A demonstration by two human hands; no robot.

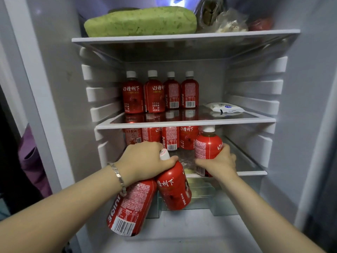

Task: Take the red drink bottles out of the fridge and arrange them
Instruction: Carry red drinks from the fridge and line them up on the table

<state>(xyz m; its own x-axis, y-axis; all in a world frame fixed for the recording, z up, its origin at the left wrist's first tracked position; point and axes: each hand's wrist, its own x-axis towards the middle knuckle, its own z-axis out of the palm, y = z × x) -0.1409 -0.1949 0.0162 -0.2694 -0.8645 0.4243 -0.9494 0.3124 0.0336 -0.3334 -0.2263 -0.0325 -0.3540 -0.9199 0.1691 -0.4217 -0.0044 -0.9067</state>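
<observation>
Red plastic: two bottles (173,187) hang by their necks from the left hand (144,159); the right hand (218,161) wraps a third bottle (206,145) at the lower shelf's (251,172) front edge. Probably heavy, slick; grip bodies.

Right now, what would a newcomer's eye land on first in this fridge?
The left hand grips two red bottles by their tops, front and centre, while the right hand holds a third bottle at the edge of the lower shelf. Behind, a row of four bottles stands on the middle shelf, and a big green gourd lies on the top shelf.
</observation>
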